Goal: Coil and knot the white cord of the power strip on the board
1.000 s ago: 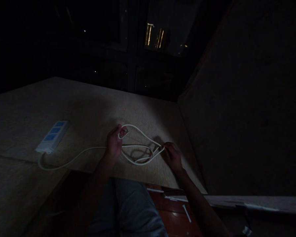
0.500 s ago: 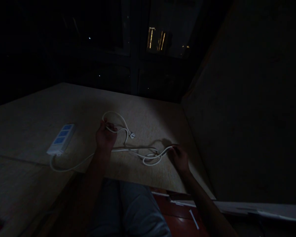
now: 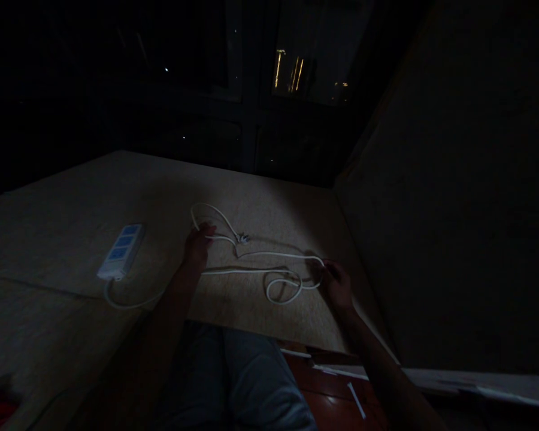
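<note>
Here, left hand (image 3: 196, 244) and right hand (image 3: 338, 284) each pinch the cord (image 3: 251, 270) on the desk (image 3: 72, 221): light, limp, best held near loops.

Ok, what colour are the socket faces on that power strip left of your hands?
Blue, set in a white body: the power strip shows it in the head view.

The scene is very dim and grainy. One cool pool of light falls on the speckled beige board (image 3: 260, 203) at centre; its edges sink into black. Small yellow lights (image 3: 288, 70) glow in the dark window beyond.
</note>
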The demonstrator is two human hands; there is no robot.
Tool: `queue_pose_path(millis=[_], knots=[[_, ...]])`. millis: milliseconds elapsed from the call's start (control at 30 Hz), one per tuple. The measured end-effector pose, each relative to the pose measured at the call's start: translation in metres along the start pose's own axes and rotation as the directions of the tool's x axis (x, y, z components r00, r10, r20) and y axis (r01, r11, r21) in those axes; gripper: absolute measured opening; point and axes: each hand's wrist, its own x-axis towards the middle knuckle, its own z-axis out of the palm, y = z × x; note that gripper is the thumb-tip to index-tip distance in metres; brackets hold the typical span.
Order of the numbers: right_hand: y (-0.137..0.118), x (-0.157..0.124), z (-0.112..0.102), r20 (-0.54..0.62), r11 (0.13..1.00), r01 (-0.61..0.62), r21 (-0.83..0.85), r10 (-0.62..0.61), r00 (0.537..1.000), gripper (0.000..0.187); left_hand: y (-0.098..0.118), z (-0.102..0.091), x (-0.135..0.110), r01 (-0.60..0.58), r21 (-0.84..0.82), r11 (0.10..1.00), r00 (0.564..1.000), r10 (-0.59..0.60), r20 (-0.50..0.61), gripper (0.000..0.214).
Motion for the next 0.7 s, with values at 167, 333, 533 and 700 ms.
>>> queue_pose_path(millis=[167,333,533,700], knots=[[0.003,0.002,-0.001,-0.077,0.987,-0.082,0.136,0.093,0.993,0.032,-0.012,-0.007,-0.001,-0.008,0.186,0.983,0.996,-0.009,0.091,0.036],[-0.004,0.0,-0.001,-0.091,0.965,-0.147,0.217,0.169,0.981,0.037,-0.026,-0.01,0.001,-0.149,0.459,0.876,0.979,0.067,0.192,0.029],[-0.019,-0.004,0.0,-0.05,0.948,-0.22,0.23,0.237,0.97,0.038,-0.057,-0.013,-0.034,-0.371,0.603,0.707,0.924,0.215,0.317,0.041],[-0.014,-0.004,-0.002,-0.085,0.956,-0.222,0.192,0.242,0.967,0.039,-0.07,-0.017,-0.071,-0.603,0.634,0.483,0.773,0.159,0.614,0.04]])
